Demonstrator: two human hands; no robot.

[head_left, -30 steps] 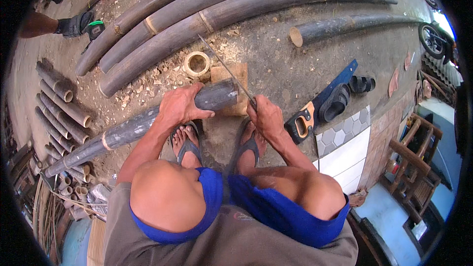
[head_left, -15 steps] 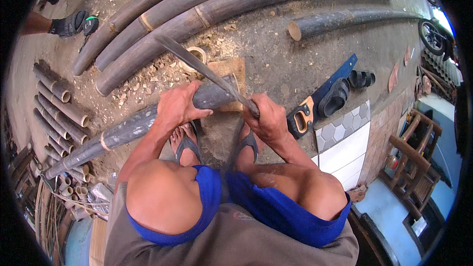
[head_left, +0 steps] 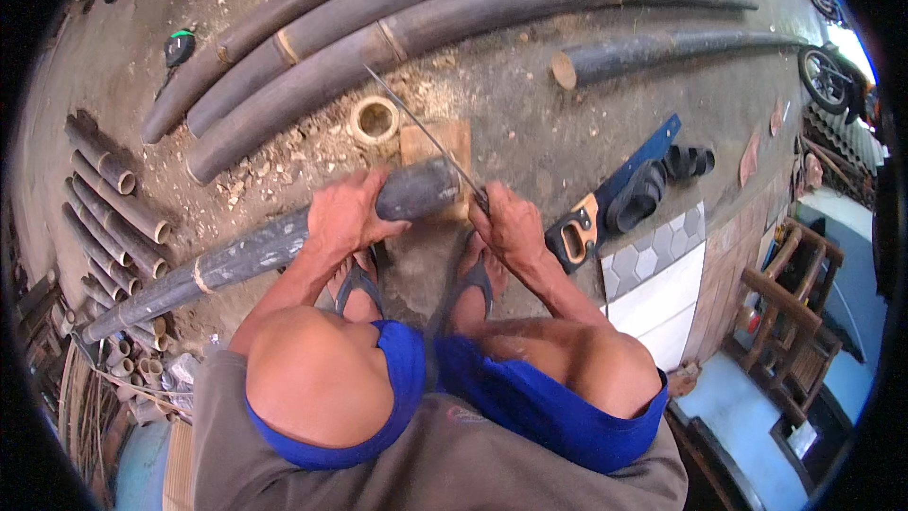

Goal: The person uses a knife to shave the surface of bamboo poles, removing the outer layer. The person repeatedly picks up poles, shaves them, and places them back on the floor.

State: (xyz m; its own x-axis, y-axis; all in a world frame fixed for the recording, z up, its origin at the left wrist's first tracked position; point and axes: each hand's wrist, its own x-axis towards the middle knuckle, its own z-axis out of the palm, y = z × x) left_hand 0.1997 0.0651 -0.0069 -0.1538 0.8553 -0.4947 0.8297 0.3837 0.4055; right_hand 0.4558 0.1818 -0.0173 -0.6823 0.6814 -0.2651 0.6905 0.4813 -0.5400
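My left hand is closed over a dark bamboo pole that slants from the lower left up to the middle. Its thumb lies along the near side. In my right hand is the handle of a machete, its long thin blade pointing up and left. The blade crosses the pole's right end, seen almost edge-on; whether it touches the bamboo I cannot tell. Under that end lies a flat wooden block. A short bamboo ring sits beside the block among pale chips.
Long bamboo poles lie across the far side, with another pole at right. A handsaw and black sandals are right of my hand. Cut bamboo pieces lie at left, a small black-and-green object beyond.
The machete blade has swung down toward the pole's end and turned edge-on. My left hand keeps its hold. Another person's foot at the upper left has gone from view.
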